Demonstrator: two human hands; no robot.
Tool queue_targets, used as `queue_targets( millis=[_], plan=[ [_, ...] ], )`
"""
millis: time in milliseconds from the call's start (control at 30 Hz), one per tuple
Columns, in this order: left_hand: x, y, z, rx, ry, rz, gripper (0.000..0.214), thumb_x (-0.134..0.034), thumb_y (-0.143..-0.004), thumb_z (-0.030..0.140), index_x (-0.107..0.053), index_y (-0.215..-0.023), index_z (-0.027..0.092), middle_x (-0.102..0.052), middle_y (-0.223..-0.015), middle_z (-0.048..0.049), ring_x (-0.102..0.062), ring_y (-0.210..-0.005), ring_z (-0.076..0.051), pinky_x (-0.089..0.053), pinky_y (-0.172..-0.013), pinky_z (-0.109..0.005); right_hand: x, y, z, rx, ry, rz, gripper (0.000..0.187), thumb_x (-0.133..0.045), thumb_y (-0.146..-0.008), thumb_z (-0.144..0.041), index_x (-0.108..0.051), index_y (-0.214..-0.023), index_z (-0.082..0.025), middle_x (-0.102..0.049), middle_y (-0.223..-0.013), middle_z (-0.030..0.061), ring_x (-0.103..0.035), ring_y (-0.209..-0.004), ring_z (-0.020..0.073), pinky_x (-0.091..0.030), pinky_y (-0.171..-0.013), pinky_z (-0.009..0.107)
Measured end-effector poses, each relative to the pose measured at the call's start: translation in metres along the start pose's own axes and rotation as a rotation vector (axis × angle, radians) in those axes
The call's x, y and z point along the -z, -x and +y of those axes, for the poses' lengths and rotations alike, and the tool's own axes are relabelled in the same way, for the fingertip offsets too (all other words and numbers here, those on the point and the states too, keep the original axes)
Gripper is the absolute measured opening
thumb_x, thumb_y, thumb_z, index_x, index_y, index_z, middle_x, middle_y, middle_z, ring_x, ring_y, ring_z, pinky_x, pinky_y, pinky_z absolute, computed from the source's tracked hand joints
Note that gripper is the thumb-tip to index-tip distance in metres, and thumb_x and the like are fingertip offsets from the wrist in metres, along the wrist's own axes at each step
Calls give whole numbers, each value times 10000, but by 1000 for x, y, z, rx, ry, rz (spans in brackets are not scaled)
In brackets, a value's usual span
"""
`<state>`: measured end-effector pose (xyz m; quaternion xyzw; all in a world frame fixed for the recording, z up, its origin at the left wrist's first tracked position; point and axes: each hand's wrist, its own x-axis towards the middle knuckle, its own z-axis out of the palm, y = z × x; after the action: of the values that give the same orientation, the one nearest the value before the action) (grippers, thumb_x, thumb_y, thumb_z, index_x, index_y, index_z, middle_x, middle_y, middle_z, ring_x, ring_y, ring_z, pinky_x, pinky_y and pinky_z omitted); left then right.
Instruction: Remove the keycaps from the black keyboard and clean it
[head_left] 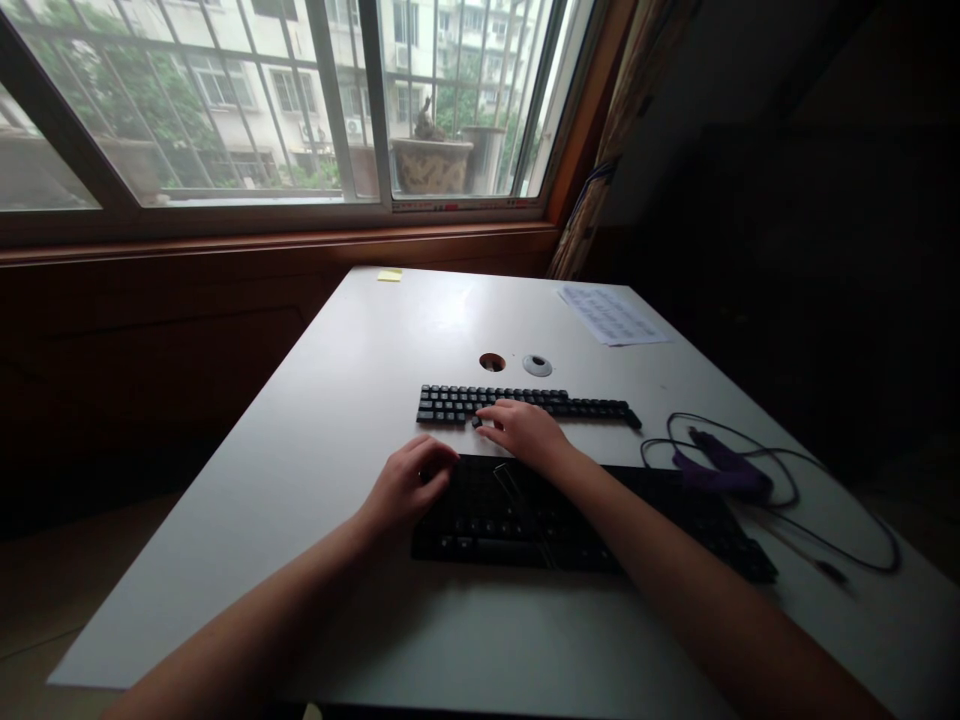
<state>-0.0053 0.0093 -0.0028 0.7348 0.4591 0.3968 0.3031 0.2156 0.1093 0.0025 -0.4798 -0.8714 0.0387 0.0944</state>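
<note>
My right hand (525, 430) reaches across to a slim black keyboard (585, 406) lying further back on the white desk (315, 450). Its fingers are stretched out flat with their tips on keys near the left half. My left hand (409, 485) sits at the upper left corner of a larger black keyboard (525, 530) close to me. Its fingers are curled inward, and what they hold, if anything, is hidden. A thin wire tool (517, 485) lies on the near keyboard under my right wrist.
A purple object (724, 470) with a looping black cable (840, 500) lies to the right of the keyboards. A cable hole (492, 362) and its round cap (537, 365) sit behind the far keyboard. A printed sheet (611, 315) and a yellow note (389, 275) lie near the window.
</note>
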Motion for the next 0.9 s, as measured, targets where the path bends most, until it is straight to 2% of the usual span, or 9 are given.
queue_targets(
  millis=[233, 567, 700, 900],
  plan=[
    [1, -1, 0, -4, 5, 4, 140, -559, -876, 125, -659, -948, 190, -638, -913, -41, -614, -845, -174, -499, -773, -293, 0, -4, -8, 10, 23, -14, 212, -607, -905, -384, -699, -1053, -263, -694, -1023, 23, -649, -854, 175, -436, -699, 264],
    [0, 1, 0, -22, 12, 1, 154, -561, -860, 100, -660, -941, 186, -640, -911, -39, -616, -839, -170, -500, -764, -289, 16, -3, -16, 48, 33, -5, 143, -617, -866, -265, -637, -991, -198, -637, -1027, 69, -616, -824, 183, -419, -722, 280],
    [0, 1, -1, -19, 10, -1, 152, -564, -855, 95, -662, -931, 183, -642, -906, -39, -618, -833, -169, -498, -758, -286, 13, -4, -15, 59, -3, -11, 117, -627, -865, -223, -641, -978, -195, -640, -988, 51, -612, -808, 165, -430, -739, 268],
    [0, 0, -2, -26, 3, -2, 153, -564, -854, 95, -661, -930, 185, -651, -904, -40, -624, -842, -171, -498, -764, -284, 4, -5, -14, 82, -54, -23, 172, -635, -888, -215, -694, -1049, -215, -642, -1051, 48, -636, -915, 168, -451, -815, 262]
  ],
)
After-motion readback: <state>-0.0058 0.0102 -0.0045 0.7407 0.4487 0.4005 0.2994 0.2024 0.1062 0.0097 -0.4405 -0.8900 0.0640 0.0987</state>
